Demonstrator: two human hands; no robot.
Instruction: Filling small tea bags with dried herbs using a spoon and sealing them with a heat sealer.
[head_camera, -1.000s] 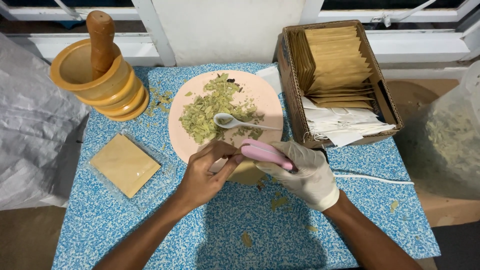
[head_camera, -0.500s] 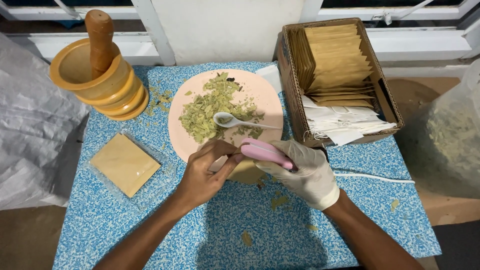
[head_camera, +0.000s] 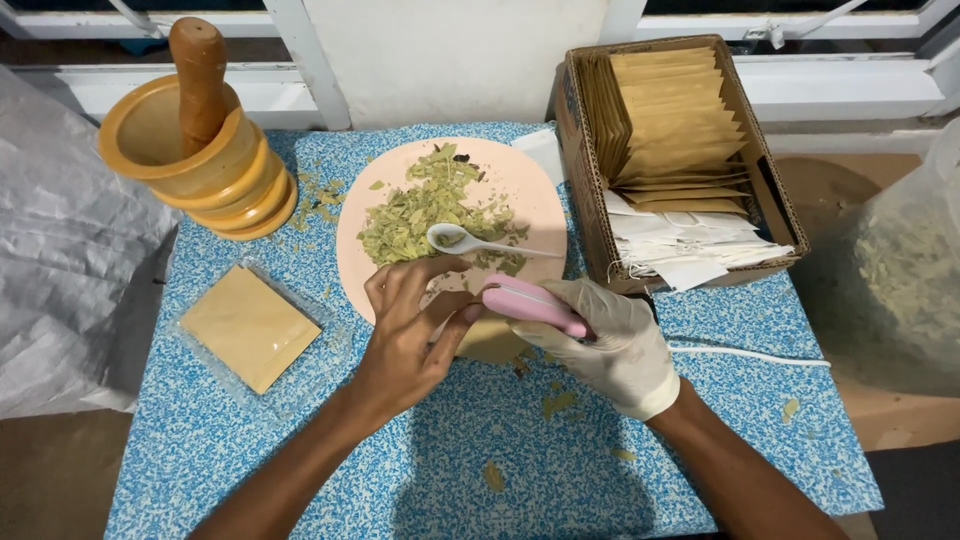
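My right hand, in a white glove, grips a pink hand-held sealer and presses it across the top of a small brown pouch lying at the near edge of a pink plate. My bare left hand pinches the pouch's left end, right next to the sealer's tip. The hands and the sealer hide most of the pouch. Crushed dried green leaves are heaped on the plate, with a white plastic spoon resting in them just beyond my fingers.
A wooden mortar with its pestle stands at the back left. A cardboard box of brown and white sachets sits on the right. One flat brown pouch lies on clear plastic to the left. A leaf-filled plastic bag sits far right.
My left fingers have shifted slightly along the pouch's edge. The right hand and the sealer stay in place.
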